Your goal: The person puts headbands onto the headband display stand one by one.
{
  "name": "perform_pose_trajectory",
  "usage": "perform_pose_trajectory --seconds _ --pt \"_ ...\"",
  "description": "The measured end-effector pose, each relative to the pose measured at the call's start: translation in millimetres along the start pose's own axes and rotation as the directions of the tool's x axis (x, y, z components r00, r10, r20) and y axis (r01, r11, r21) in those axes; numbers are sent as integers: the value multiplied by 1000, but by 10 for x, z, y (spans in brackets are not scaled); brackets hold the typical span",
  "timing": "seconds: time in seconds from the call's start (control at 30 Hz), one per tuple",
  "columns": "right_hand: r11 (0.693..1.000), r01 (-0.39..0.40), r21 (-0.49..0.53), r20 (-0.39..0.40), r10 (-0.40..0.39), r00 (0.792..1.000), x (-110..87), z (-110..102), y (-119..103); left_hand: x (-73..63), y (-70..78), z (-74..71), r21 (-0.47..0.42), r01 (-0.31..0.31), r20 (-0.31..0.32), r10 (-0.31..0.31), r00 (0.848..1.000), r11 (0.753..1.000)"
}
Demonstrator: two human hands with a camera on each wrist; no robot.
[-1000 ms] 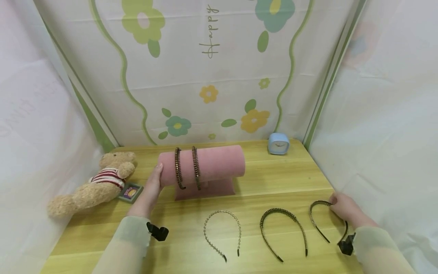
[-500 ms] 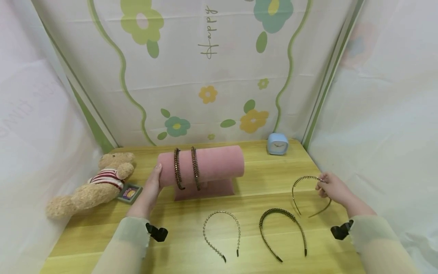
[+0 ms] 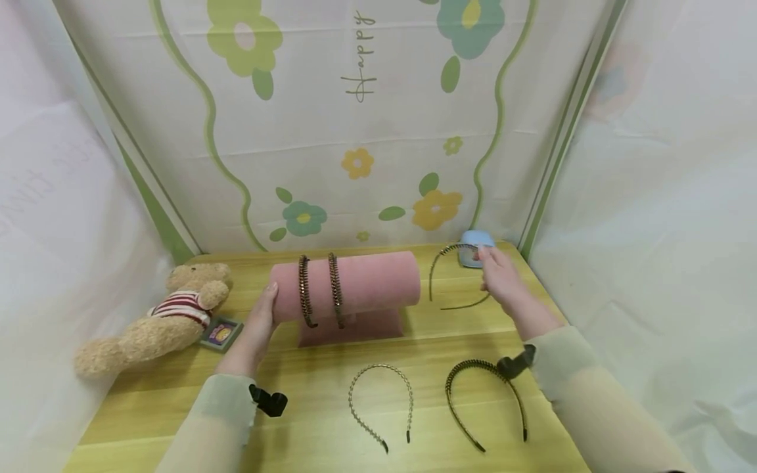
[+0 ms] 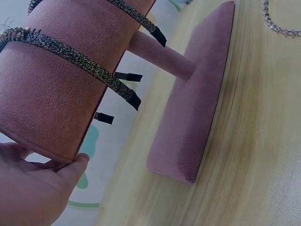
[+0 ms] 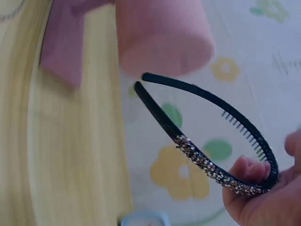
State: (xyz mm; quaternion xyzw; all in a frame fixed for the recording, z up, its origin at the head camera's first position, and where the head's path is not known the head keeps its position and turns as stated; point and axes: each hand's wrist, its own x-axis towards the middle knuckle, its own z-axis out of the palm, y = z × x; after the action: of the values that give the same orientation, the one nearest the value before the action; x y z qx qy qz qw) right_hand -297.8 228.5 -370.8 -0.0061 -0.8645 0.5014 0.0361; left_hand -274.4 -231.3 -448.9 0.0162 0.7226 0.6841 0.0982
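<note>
My left hand (image 3: 258, 328) grips the left end of a pink velvet headband stand (image 3: 378, 279), a padded roll on a flat base. In the left wrist view its fingers (image 4: 70, 172) bend at the roll's rim. Two dark beaded headbands (image 3: 304, 292) sit around the roll's left half, their black tips hanging below. Right of the roll, my right hand (image 3: 503, 282) pinches a thin dark headband (image 5: 202, 162) with sparkly stones and inner teeth. Its tips point toward the roll's right end, apart from it.
On the table lie a clear beaded headband (image 3: 378, 366) and a dark braided headband (image 3: 470, 363). A teddy bear (image 3: 171, 322) and a small framed picture (image 3: 220, 334) lie at left. Behind my right hand stands a blue clock (image 3: 476, 238), partly hidden.
My right hand has lifted the thin headband off the table at right and carried it left and back, toward the stand's right end. My left hand stays on the stand.
</note>
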Motion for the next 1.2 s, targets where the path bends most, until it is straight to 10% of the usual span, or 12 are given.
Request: perform_pose_trajectory --seconds 0.27,0.57,1.2 --pt "947 37 318 4 -40 999 80 330 -362 6 -14 6 -2 8 5 -8 1000 1000" --pt "793 -86 604 221 -63 973 61 399 -510 -16 10 5 0 10 9 -10 1000 1000" --pt "660 -197 725 424 -202 883 129 498 -494 7 9 7 4 -3 4 2 1000 1000"
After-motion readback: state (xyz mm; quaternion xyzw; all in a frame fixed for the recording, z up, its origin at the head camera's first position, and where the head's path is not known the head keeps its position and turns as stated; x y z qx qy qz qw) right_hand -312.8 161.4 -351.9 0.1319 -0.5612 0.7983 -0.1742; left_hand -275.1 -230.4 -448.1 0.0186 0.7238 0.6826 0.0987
